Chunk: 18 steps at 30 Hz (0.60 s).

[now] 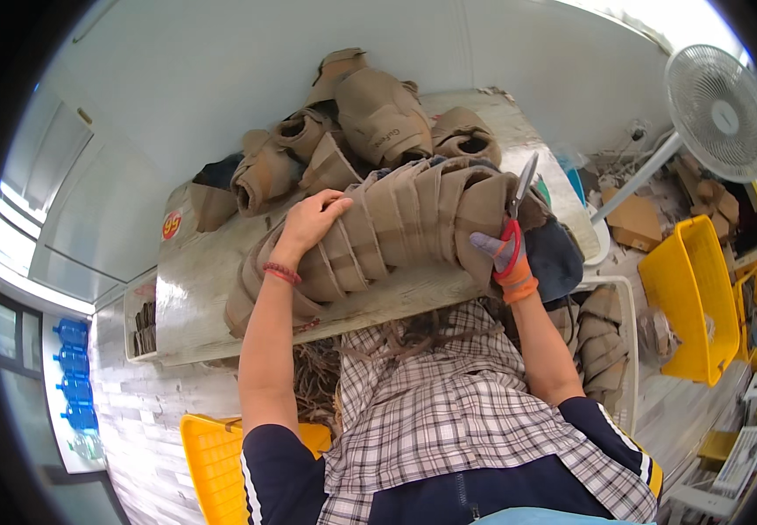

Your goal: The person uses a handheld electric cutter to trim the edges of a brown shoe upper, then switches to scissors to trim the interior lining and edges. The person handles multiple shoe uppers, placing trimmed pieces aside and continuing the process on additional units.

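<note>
A long row of brown fabric pieces (405,223), curved and nested one inside another, lies along the near side of the table. On top of its left half rests my left hand (313,223), fingers laid over the cloth with a red beaded bracelet at the wrist. My right hand (510,267), in a grey and orange glove, is closed round the red handles of a pair of scissors (520,194). The blades point up, beside the row's right end. A dark blue fabric piece (555,261) hangs there next to the glove.
Several rolled brown pieces (378,114) are heaped at the back of the table (195,302). A white fan (720,114) and a yellow crate (693,297) stand at right. Another yellow crate (212,464) sits low at left. Blue water bottles (75,389) line the left wall.
</note>
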Motion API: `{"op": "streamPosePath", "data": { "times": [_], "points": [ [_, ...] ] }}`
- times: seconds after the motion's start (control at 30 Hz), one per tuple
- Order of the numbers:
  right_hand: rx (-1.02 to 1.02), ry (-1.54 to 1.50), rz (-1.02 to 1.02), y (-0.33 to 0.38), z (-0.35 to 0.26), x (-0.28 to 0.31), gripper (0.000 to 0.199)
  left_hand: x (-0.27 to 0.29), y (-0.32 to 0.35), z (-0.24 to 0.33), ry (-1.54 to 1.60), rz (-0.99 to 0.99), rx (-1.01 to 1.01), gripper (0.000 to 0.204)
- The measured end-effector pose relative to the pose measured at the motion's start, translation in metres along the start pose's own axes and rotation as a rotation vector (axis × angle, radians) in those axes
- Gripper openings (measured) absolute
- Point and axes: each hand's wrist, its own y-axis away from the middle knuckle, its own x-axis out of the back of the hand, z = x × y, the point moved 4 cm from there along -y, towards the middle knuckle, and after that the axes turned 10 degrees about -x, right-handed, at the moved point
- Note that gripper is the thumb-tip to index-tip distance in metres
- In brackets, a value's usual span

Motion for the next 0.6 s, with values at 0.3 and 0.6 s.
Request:
{"op": "streamPosePath", "data": {
  "times": [0.3, 0.6],
  "points": [
    [0.026, -0.736, -0.326, -0.027, 0.115, 0.103, 0.023, 0.05, -0.01, -0.049, 0.06, 0.125, 0.076, 0.028],
    [0.192, 0.101, 0.394, 0.048, 0.052, 0.062, 0.042, 0.122, 0.02, -0.155, -0.198, 0.413, 0.349, 0.036]
  ]
}}
